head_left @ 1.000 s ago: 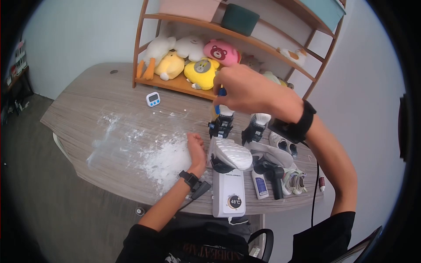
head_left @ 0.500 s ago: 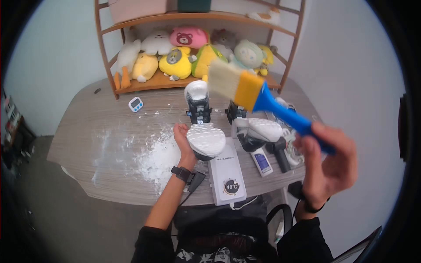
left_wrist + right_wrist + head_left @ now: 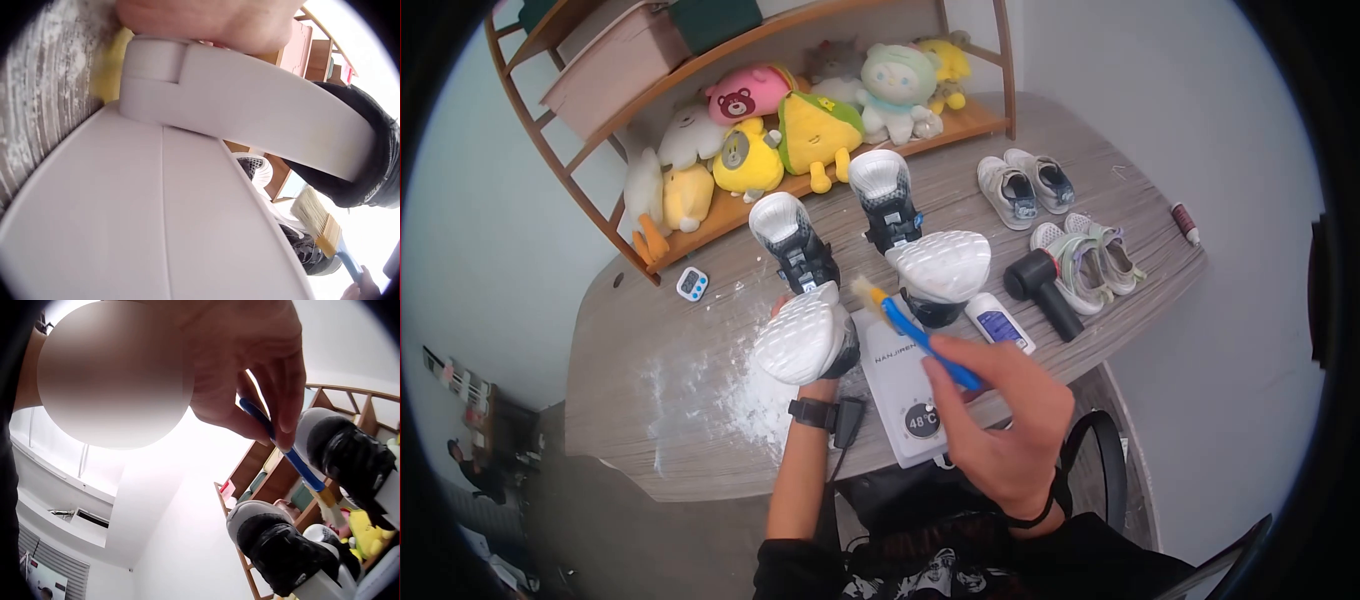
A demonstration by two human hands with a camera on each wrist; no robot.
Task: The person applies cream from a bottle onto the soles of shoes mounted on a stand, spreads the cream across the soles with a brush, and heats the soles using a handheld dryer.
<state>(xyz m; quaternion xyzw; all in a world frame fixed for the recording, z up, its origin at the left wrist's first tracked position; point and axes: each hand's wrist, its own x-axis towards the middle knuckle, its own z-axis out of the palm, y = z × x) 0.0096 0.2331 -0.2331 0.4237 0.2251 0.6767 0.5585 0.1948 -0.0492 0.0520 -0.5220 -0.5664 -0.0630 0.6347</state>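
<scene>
My right hand [image 3: 1005, 425] pinches the blue handle of a flat brush [image 3: 910, 330] between thumb and fingers. Its pale bristles point away from me, close to the near shoes in the head view. Below it stands a white shoe dryer [image 3: 883, 390] reading 48°C. Several black-and-white shoes, including the near left shoe [image 3: 795, 335] and near right shoe [image 3: 943, 265], sit soles up on its arms. My left hand [image 3: 212, 22] is at the dryer's white arm [image 3: 250, 106]; the near left shoe hides most of it in the head view, so I cannot tell its grip.
White powder [image 3: 755, 400] is spread left of the dryer, with a small timer [image 3: 692, 284] behind it. To the right lie a white bottle [image 3: 1000, 322], a black handheld tool [image 3: 1045, 290] and two pairs of shoes [image 3: 1090, 262]. A shelf [image 3: 975, 125] of plush toys stands behind.
From over the far left shoe, my right hand came back and raised the brush at the right, then lowered it over the dryer. The head view has turned right. My left arm stays beside the dryer.
</scene>
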